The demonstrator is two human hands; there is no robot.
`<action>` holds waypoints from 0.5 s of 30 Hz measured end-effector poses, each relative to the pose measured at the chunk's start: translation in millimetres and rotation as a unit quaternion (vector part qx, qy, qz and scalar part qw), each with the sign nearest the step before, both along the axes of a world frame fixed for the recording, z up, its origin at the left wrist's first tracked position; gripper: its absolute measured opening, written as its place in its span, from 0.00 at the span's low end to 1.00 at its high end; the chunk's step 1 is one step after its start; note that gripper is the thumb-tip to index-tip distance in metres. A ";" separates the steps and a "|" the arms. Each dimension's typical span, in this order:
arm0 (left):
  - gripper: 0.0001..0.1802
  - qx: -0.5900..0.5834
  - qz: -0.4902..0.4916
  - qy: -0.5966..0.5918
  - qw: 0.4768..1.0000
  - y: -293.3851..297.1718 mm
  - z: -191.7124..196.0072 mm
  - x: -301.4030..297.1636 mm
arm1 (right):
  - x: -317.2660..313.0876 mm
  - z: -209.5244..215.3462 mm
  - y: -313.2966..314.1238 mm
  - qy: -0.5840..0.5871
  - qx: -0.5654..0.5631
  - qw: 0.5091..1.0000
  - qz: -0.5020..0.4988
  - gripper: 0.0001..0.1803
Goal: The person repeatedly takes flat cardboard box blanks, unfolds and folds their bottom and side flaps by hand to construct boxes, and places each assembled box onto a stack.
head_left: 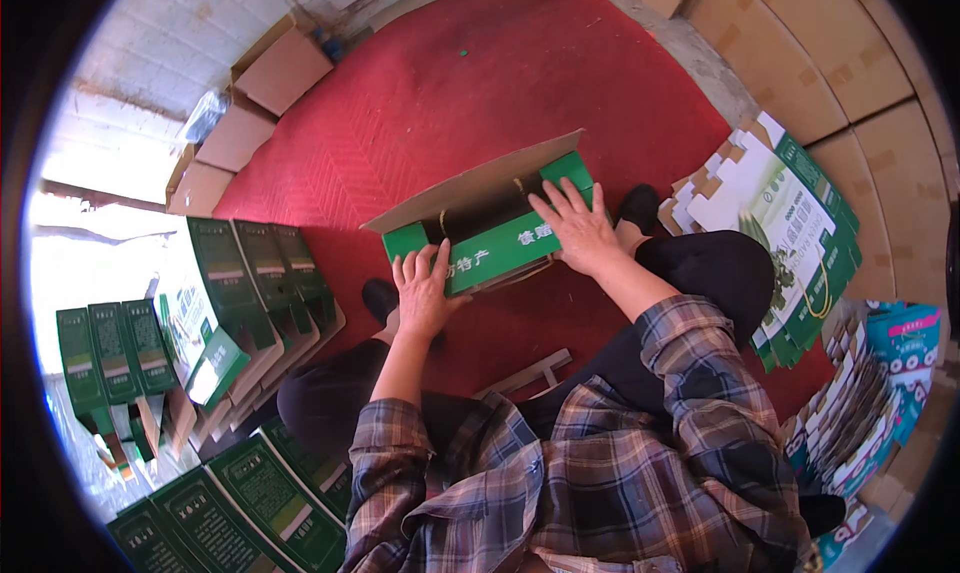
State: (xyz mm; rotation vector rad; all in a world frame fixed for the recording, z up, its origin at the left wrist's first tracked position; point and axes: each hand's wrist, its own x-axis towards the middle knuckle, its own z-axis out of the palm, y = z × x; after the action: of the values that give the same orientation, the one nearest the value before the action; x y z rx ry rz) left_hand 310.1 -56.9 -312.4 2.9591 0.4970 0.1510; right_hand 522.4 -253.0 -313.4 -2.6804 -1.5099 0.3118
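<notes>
A green cardboard carton [500, 257] with pale print stands between my hands above the red floor, open at the top. Its brown flap [470, 183] is raised along the far side, and cord loops [443, 221] show near the dark inside. Over the left near corner lies my left hand [422, 291], fingers spread and thumb against the printed front panel. My right hand [580, 228] rests on the right end, its fingers stretched out across the green end flap and front edge. The undersides of both palms are hidden.
Flattened white-and-green cartons [775, 228] are stacked at right, with teal printed cartons [905, 358] nearer. Finished-looking green boxes [270, 263] line the left and near left. Brown cartons [850, 63] wall the far right. A stool frame [530, 371] sits between my legs on red matting [450, 93].
</notes>
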 end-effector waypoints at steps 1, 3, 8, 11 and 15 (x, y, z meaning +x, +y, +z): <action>0.51 -0.021 -0.002 0.006 1.000 2.7 -2.3 -1.7 | -1.7 -4.4 4.1 -0.013 0.007 1.000 0.006 0.43; 0.53 -0.027 -0.003 0.000 1.000 4.7 -6.3 -0.5 | -4.1 -6.5 4.9 -0.029 0.027 0.999 0.017 0.40; 0.43 -0.093 -0.013 0.016 0.995 10.5 -2.2 1.6 | -11.9 39.5 -4.7 0.015 0.015 1.000 0.003 0.51; 0.41 -0.122 0.026 -0.044 0.991 6.1 -2.1 2.2 | -1.4 66.8 -22.0 0.096 0.079 0.992 0.009 0.43; 0.46 -0.153 0.141 -0.062 0.976 26.2 8.2 -16.1 | 21.1 115.4 -33.8 0.194 0.193 0.962 -0.008 0.35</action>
State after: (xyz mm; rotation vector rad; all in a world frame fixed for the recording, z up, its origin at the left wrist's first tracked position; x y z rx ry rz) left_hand 294.0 -30.7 -304.2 2.5501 0.8377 0.2610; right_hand 543.5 -286.8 -198.1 -2.1728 -1.2758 0.4572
